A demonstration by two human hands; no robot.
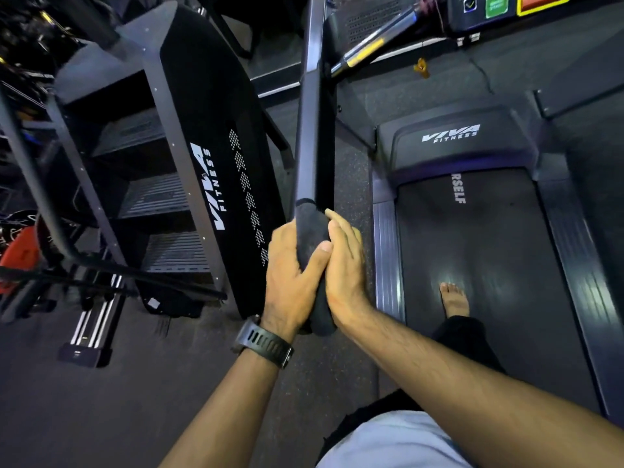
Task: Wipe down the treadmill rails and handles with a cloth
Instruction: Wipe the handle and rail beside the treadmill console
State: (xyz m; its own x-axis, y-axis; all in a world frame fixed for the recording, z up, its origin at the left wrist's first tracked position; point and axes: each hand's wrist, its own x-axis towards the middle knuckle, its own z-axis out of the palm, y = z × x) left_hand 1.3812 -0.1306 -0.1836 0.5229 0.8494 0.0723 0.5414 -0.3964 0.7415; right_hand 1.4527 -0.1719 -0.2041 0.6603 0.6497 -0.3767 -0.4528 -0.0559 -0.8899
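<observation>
The treadmill's left handrail (314,130) runs as a dark bar from the top centre down to my hands. A dark cloth (312,231) is wrapped over its near end. My left hand (290,275), with a black watch on the wrist, grips the cloth-covered rail from the left, thumb laid across the top. My right hand (344,265) presses against the cloth's right side with fingers lying fairly straight along the rail; its thumb is hidden. The two hands touch each other.
The treadmill belt (472,248) and motor cover (452,136) lie to the right, with my bare foot (454,298) on the belt. A side step strip (388,258) runs beside it. A black stair-climber machine (202,157) stands close on the left. The console (506,8) is top right.
</observation>
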